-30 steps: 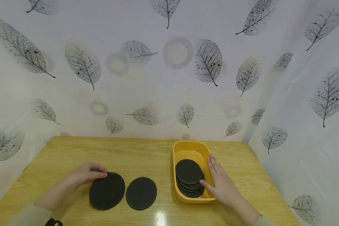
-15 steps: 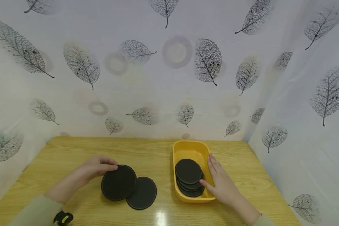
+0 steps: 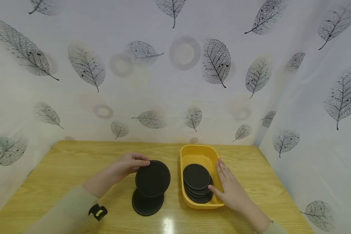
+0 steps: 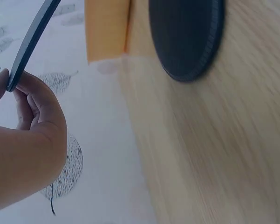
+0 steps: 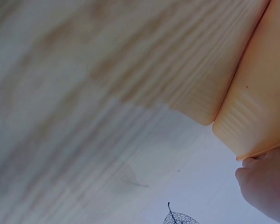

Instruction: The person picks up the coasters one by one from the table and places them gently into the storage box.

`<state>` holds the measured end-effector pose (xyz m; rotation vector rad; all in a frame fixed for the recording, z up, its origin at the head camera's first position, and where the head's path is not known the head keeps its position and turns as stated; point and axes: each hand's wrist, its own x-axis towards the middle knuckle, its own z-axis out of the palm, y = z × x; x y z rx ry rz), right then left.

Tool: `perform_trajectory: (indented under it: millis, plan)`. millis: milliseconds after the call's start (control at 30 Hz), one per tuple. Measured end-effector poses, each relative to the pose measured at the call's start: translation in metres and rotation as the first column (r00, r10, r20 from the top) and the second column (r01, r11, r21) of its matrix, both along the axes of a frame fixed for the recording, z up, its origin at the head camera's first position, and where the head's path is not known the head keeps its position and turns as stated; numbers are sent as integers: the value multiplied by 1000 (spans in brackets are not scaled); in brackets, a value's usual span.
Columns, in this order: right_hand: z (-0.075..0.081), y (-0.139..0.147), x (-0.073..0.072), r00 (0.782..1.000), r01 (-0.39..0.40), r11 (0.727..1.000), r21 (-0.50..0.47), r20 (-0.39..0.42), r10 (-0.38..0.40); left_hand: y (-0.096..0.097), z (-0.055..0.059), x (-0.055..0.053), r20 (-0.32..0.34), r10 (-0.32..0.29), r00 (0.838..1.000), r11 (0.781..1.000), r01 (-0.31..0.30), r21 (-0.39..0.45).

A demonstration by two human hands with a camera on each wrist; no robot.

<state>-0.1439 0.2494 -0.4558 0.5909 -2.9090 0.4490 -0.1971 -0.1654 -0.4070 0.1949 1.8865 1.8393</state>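
Observation:
In the head view, my left hand [image 3: 131,165] pinches a round black coaster [image 3: 153,178] with a stitched edge by its upper left rim. That coaster is tilted and raised off the table, seen nearly edge-on in the left wrist view. Partly behind it, a second black coaster [image 3: 147,204] lies flat on the table. My right hand [image 3: 232,190] rests along the right rim of a yellow plastic bin [image 3: 197,149], fingers straight and thumb reaching over the inside. Within the bin, several black coasters [image 3: 196,176] are stacked, slightly fanned, with the thumb tip right at their edge.
The wood-grain table [image 3: 87,152] carries the bin on its right half. A pale leaf-print covering [image 3: 152,84] stands behind it and at both sides. A black band with a yellow mark [image 3: 98,212] is on the left wrist.
My left hand has lifted the coaster from the left and carried it rightward, so it now overlaps the flat coaster in the head view. The right hand has stayed at the bin.

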Motion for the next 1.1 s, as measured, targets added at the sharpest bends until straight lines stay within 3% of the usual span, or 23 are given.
perform_trajectory:
  millis: [300, 700, 1100]
  plan:
    - [2, -1, 0, 1000, 8, 1000, -1, 14, -8, 61, 4, -17, 0, 48, 999, 998, -48, 35]
    - [-2, 1, 0, 1000, 8, 1000, -1, -6, -8, 121, -13, -38, 8, 183, 983, 974, -183, 131]
    - [-4, 3, -4, 1000, 5, 1000, 3, 11, -5, 163, -24, -48, -78, 325, 942, 946, -325, 15]
